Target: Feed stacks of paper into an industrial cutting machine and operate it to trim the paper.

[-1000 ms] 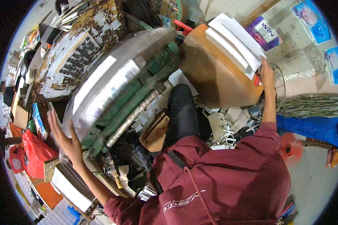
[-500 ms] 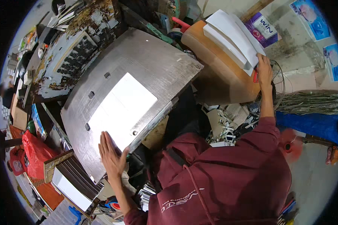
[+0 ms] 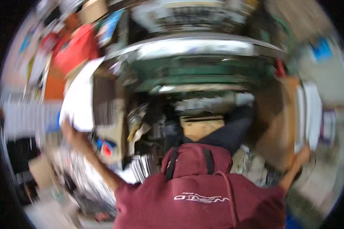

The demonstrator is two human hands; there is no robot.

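At the left, my left hand (image 3: 72, 130) is at the near corner of a large white sheet (image 3: 82, 95). Its fingers lie along the sheet's edge and look closed on it, though blurred. The sheet lies beside and partly over a dark ribbed stack (image 3: 105, 101). Far to the right, my right hand (image 3: 302, 155) touches the near end of several white sheets (image 3: 311, 110) on a brown curved-looking surface (image 3: 277, 118). Motion smears the right fingers, so their grip is unclear. Between my hands, the metal plate (image 3: 198, 46) shows only as a bright, narrow band.
A green machine front (image 3: 195, 72) stands ahead of my knees, with a wooden piece (image 3: 202, 128) between my legs. A red plastic bag (image 3: 76, 49) sits at the far left. Bundled paper strips (image 3: 139, 168) lie near my left side. A purple-and-white box (image 3: 328, 124) is beyond the right-hand sheets.
My view has swung round. My left hand has left the metal plate for the white sheet at the left. The plate's broad top no longer shows. My right hand stays by its sheets.
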